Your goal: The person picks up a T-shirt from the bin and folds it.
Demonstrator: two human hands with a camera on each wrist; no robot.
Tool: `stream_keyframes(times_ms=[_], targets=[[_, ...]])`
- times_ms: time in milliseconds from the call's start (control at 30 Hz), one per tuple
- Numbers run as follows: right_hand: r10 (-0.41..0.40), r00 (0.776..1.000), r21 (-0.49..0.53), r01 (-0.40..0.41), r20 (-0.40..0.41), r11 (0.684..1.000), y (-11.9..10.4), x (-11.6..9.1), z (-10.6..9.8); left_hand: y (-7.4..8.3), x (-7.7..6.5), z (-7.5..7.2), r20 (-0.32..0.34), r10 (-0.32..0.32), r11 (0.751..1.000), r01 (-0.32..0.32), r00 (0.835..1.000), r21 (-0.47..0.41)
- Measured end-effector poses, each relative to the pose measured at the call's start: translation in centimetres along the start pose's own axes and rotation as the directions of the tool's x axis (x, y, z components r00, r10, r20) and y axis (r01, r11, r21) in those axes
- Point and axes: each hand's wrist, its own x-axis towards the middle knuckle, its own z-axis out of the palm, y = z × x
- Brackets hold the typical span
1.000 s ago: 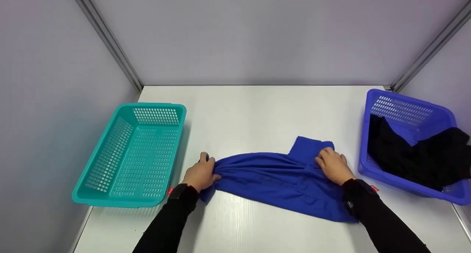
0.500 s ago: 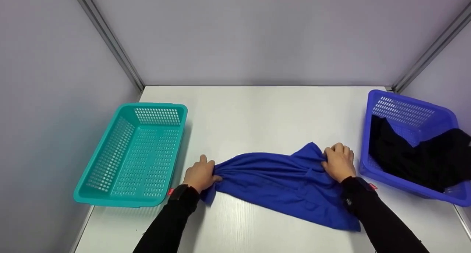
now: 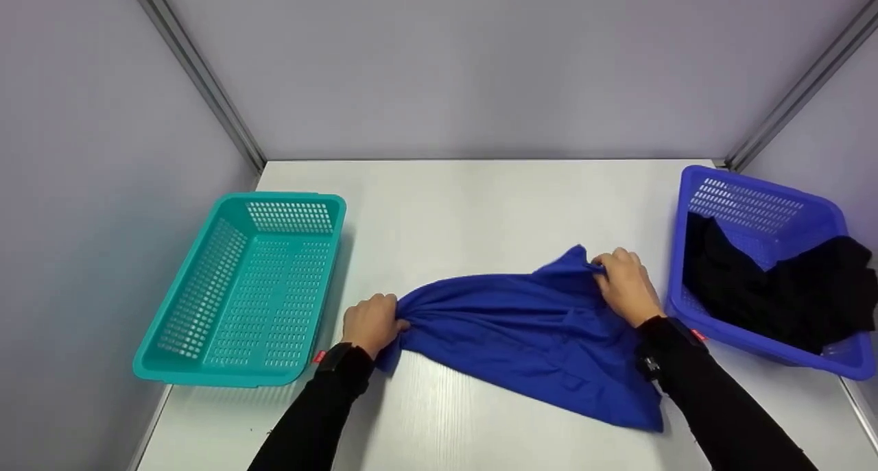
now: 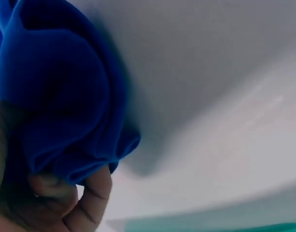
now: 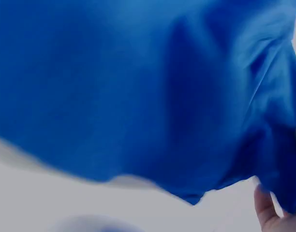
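Observation:
A blue cloth garment (image 3: 507, 334) stretches across the near middle of the white table, its kind unclear in its folds. My left hand (image 3: 372, 325) grips its bunched left end, and creases fan out from there to the right. In the left wrist view the fingers (image 4: 92, 200) curl round the gathered cloth (image 4: 66, 92). At the far right corner my right hand (image 3: 627, 287) pinches the edge, lifting a small peak of fabric. The right wrist view is mostly filled by the garment (image 5: 114, 96), with fingers (image 5: 265, 205) at its lower right.
To the left stands a turquoise perforated basket (image 3: 333, 265) with nothing in it. A violet-blue basket (image 3: 675, 272) at the right holds black cloth (image 3: 775, 286). Pale panels (image 3: 480, 66) rise behind the table and at both sides.
My right hand first moved outward along the garment's right side, then lifted its edge slightly away from me. The far right flap has folded into a peak. My left hand keeps its hold.

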Motion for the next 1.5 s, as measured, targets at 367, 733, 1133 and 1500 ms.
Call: stream_keyframes(times_ms=[367, 733, 1133, 1500], targets=[[-0.113, 0.94, 0.121, 0.159, -0.321, 0.98, -3.7, 3.4, -0.4, 1.1, 0.5, 0.1, -0.019, -0.12, 0.992, 0.12, 0.993, -0.034], [-0.574, 0.816, 0.056, 0.572, 0.07, 0.819, -3.6, -3.9, 2.8, 1.0, 0.9, -2.1, 0.041, -0.131, 0.975, 0.136, 0.991, -0.173], [-0.534, 0.832, -0.164, 0.554, 0.15, 0.816, 1.1, -5.6, 3.6, 1.3, 1.3, -3.0, -0.265, 0.053, 0.997, -0.066, 0.963, -0.04], [-0.286, 0.957, -0.189, 0.275, -0.036, 0.943, -0.4, -0.5, 0.4, 1.1, 2.4, -3.9, -0.282, 0.014, 0.998, -0.032, 0.959, -0.059]])
